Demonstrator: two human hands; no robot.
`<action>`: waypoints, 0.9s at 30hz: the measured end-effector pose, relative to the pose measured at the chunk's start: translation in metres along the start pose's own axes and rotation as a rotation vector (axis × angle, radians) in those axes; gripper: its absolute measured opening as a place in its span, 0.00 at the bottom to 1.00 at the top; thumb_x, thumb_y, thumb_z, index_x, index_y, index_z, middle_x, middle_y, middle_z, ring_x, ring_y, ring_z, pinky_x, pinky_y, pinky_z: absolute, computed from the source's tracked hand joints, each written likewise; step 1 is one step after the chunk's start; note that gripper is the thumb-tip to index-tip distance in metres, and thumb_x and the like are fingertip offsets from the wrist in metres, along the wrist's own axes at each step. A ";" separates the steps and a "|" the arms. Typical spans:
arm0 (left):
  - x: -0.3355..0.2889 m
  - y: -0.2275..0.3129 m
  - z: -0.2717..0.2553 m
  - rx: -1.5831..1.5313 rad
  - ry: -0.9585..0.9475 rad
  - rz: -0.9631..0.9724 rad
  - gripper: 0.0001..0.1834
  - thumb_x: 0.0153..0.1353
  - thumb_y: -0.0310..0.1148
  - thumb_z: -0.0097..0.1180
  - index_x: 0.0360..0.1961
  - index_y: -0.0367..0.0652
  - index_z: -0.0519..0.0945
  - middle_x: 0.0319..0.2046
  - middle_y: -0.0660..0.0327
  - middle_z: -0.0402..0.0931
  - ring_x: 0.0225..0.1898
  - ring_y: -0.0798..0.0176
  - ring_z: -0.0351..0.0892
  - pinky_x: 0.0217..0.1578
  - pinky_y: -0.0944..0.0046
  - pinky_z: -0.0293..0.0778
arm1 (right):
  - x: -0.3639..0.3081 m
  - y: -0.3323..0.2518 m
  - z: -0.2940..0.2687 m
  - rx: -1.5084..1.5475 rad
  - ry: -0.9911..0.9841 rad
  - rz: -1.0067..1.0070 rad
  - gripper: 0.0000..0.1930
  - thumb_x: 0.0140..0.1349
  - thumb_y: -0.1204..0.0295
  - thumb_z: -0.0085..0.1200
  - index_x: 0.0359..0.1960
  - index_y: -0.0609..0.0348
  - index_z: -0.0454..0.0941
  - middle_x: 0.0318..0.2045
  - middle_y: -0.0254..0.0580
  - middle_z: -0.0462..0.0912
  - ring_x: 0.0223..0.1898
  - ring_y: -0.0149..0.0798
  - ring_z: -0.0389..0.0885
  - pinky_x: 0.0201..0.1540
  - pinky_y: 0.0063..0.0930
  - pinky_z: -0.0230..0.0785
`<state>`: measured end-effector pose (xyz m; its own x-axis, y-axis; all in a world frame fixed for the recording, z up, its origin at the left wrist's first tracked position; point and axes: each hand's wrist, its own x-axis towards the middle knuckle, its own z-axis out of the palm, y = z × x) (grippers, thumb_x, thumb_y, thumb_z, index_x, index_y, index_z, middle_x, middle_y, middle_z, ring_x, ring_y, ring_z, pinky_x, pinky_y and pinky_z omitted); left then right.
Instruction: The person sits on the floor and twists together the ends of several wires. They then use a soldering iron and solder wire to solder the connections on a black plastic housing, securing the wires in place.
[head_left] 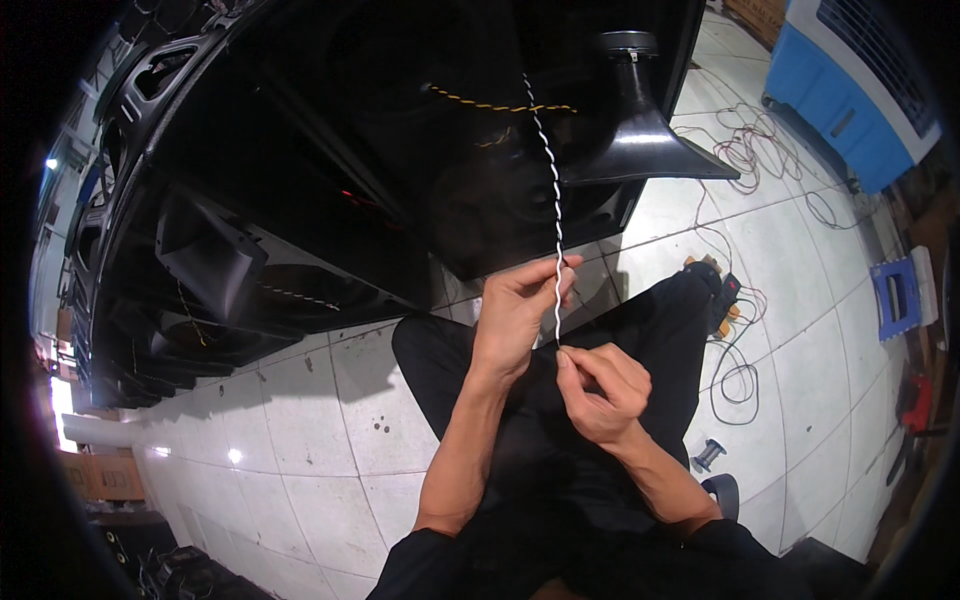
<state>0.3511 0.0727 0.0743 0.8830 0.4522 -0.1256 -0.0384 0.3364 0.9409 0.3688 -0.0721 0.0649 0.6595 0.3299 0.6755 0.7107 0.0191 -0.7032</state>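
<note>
Item: twisted black-and-white wire [553,200], centre frame, running up into the black speaker cabinet [330,150]. Left hand [515,310] closed around it; right hand [600,385] pinching its lower end. We keep it taut (slack would likely loosen the twist), we judge.

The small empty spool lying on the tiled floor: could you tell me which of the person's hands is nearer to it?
Right. The right hand pinches the lower end of the twisted black-and-white wire, up and left of the spool. The left hand grips the wire higher, farther away.
</note>
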 end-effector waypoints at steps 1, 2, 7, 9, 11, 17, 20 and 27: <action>-0.001 0.007 0.002 -0.188 -0.068 -0.068 0.19 0.65 0.27 0.59 0.55 0.29 0.78 0.32 0.60 0.82 0.36 0.65 0.81 0.41 0.65 0.75 | -0.005 0.009 0.006 0.001 0.027 0.020 0.06 0.50 0.83 0.65 0.30 0.65 0.84 0.17 0.35 0.75 0.15 0.28 0.71 0.19 0.22 0.61; -0.002 0.012 0.003 -0.375 -0.137 -0.138 0.19 0.65 0.26 0.59 0.56 0.29 0.77 0.32 0.60 0.82 0.36 0.64 0.81 0.41 0.65 0.75 | -0.009 0.015 0.007 -0.019 0.053 0.056 0.06 0.50 0.83 0.65 0.30 0.65 0.84 0.17 0.35 0.75 0.15 0.28 0.70 0.19 0.22 0.61; -0.004 0.012 0.002 -0.749 -0.140 -0.134 0.15 0.68 0.28 0.55 0.52 0.31 0.77 0.32 0.56 0.82 0.39 0.59 0.83 0.48 0.57 0.76 | -0.006 0.025 0.002 0.014 0.144 0.285 0.03 0.56 0.83 0.64 0.31 0.67 0.84 0.20 0.34 0.75 0.18 0.23 0.69 0.21 0.18 0.60; -0.003 0.009 0.009 -0.412 -0.017 -0.047 0.15 0.68 0.29 0.56 0.51 0.30 0.77 0.33 0.55 0.83 0.39 0.61 0.83 0.48 0.61 0.75 | 0.002 0.025 -0.005 0.047 0.195 0.361 0.01 0.58 0.82 0.63 0.31 0.68 0.84 0.21 0.31 0.75 0.21 0.20 0.69 0.22 0.16 0.58; -0.003 0.008 0.012 -0.105 0.095 0.067 0.15 0.67 0.29 0.60 0.49 0.28 0.79 0.36 0.52 0.84 0.39 0.63 0.84 0.45 0.65 0.77 | 0.009 0.027 -0.014 0.064 0.231 0.338 0.01 0.58 0.83 0.63 0.32 0.68 0.84 0.21 0.30 0.74 0.21 0.19 0.67 0.22 0.16 0.57; 0.000 -0.001 0.003 0.089 0.215 0.160 0.11 0.64 0.26 0.62 0.44 0.29 0.83 0.34 0.53 0.85 0.34 0.64 0.85 0.39 0.69 0.78 | 0.020 0.003 -0.027 0.000 0.203 0.172 0.03 0.53 0.84 0.65 0.30 0.66 0.84 0.19 0.36 0.78 0.16 0.24 0.70 0.19 0.18 0.58; 0.005 -0.008 0.004 0.387 0.342 0.283 0.08 0.62 0.25 0.63 0.41 0.31 0.86 0.33 0.56 0.86 0.32 0.67 0.84 0.39 0.71 0.76 | 0.015 -0.005 -0.020 0.072 0.132 0.136 0.04 0.53 0.84 0.64 0.30 0.67 0.84 0.19 0.36 0.78 0.16 0.24 0.71 0.19 0.18 0.60; 0.005 0.006 -0.011 0.757 0.471 0.474 0.07 0.59 0.24 0.64 0.39 0.35 0.87 0.33 0.59 0.87 0.34 0.71 0.81 0.38 0.71 0.75 | 0.028 0.009 -0.034 0.194 0.248 0.426 0.02 0.60 0.83 0.61 0.32 0.70 0.83 0.21 0.29 0.72 0.22 0.20 0.65 0.25 0.16 0.55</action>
<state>0.3505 0.0860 0.0760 0.5731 0.7385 0.3553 0.1139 -0.5012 0.8578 0.4022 -0.0948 0.0848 0.9347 0.1141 0.3365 0.3242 0.1135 -0.9391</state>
